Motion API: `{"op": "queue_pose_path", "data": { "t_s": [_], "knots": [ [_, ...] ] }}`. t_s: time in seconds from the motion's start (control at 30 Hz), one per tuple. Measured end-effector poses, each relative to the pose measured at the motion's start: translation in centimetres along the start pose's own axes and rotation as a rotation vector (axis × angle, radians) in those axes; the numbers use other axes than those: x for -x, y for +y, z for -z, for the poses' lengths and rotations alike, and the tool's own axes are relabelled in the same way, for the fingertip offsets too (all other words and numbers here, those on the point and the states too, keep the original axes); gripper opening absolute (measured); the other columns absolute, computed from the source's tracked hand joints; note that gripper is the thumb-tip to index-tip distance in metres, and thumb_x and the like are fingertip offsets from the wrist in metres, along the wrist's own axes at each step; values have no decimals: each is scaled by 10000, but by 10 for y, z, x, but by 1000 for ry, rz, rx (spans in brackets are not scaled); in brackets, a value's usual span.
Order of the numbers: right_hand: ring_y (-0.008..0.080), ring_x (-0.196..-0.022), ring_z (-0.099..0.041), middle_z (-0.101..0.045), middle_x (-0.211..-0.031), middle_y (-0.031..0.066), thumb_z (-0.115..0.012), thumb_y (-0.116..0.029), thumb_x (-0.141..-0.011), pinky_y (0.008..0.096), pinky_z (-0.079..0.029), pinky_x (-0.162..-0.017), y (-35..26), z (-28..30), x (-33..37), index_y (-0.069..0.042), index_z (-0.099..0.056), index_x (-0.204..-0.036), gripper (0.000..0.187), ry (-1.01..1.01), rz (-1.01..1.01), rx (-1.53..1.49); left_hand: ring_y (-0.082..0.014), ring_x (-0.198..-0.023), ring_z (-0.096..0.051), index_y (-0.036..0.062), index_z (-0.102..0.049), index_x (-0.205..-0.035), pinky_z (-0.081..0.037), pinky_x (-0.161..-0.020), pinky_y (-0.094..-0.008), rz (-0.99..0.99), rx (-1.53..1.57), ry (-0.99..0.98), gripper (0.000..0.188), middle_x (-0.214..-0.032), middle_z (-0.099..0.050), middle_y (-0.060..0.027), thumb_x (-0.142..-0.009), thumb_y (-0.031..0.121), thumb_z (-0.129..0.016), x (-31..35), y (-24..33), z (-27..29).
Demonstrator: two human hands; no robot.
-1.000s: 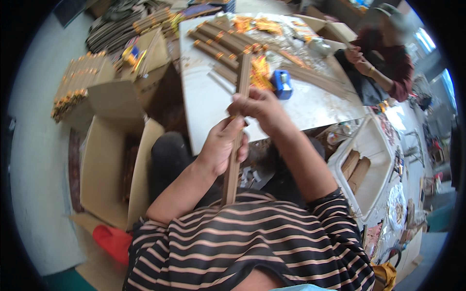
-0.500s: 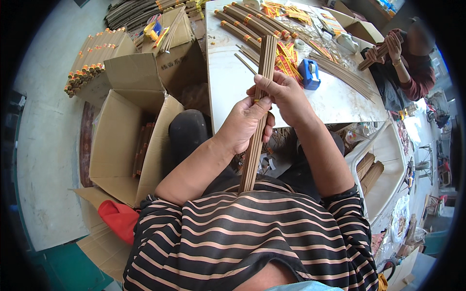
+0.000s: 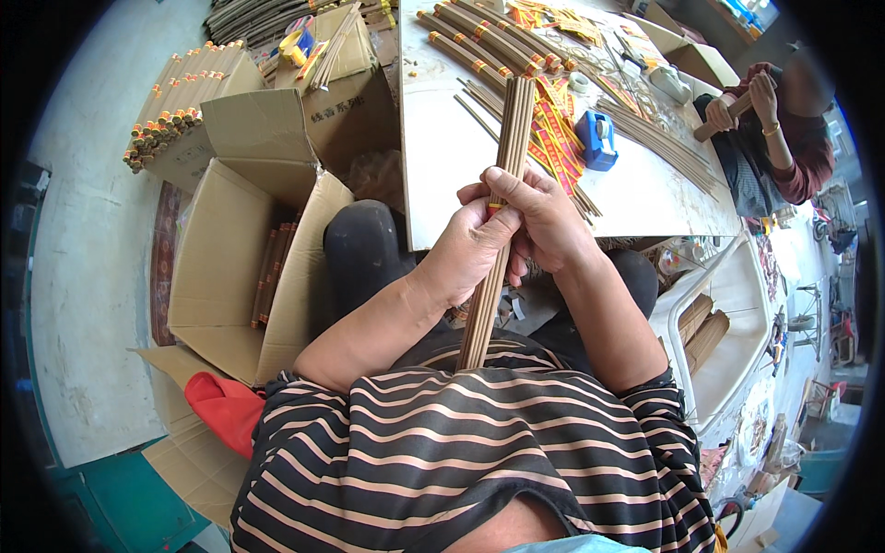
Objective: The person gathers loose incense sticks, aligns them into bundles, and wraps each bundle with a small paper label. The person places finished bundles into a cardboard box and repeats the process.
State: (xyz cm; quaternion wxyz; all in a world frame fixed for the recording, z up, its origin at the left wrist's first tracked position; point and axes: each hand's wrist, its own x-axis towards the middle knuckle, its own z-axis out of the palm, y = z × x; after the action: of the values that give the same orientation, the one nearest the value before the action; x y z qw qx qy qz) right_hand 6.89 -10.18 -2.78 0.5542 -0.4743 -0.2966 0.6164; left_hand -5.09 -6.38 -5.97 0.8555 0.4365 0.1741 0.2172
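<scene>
A long bundle of thin brown incense sticks (image 3: 515, 124) stands tilted in front of me, its lower end against my striped shirt. My left hand (image 3: 472, 241) is closed round its middle, thumb pressed on the front. Just above and to the right, my right hand (image 3: 544, 210) also grips it, with the thumb lying across the sticks. Between the two thumbs shows a bit of a red and yellow paper band (image 3: 495, 209) round the bundle. The fingers behind the sticks are partly hidden.
On the white table (image 3: 442, 138) lie banded bundles (image 3: 479, 39), loose sticks, red and yellow labels (image 3: 558, 138) and a blue tape dispenser (image 3: 596, 141). An open cardboard box (image 3: 221, 267) stands at my left, a white tub (image 3: 733, 355) at my right. Another person (image 3: 784, 138) holds a bundle at far right.
Both hands stay on the bundle, their fingers slightly shifted around the paper band. The view has moved a little. The other person's hands have changed position on their bundle.
</scene>
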Motion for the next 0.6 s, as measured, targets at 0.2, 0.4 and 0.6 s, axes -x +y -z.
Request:
{"op": "queue_pose_path", "data": {
  "t_s": [0.2,0.4,0.6],
  "knots": [
    [186,-412,-579,-596,-683,116,-494,-278,-911,263,-471,-282,2,0,1,65,-562,-962,353,-28,-3,-35,-117,-493,-532,23,-482,-908,-463,-437,-217,-11,-58,14,298,-641,-524,-40,-934,320,-473,3,1,-1],
    [186,-460,-598,-620,-816,160,-510,-234,-906,265,-496,-311,0,1,0,64,-543,-1000,314,-68,-26,-96,-108,-488,-529,24,-484,-900,-461,-426,-213,14,-20,24,261,-623,-509,-33,-938,282,-475,4,3,0],
    [197,-441,-594,-612,-772,154,-531,-208,-893,262,-499,-313,-1,5,0,77,-542,-1000,305,-90,-25,-43,-109,-460,-520,26,-482,-891,-456,-407,-210,66,28,57,226,-597,-499,-31,-929,248,-497,3,4,-2]
  ]
}}
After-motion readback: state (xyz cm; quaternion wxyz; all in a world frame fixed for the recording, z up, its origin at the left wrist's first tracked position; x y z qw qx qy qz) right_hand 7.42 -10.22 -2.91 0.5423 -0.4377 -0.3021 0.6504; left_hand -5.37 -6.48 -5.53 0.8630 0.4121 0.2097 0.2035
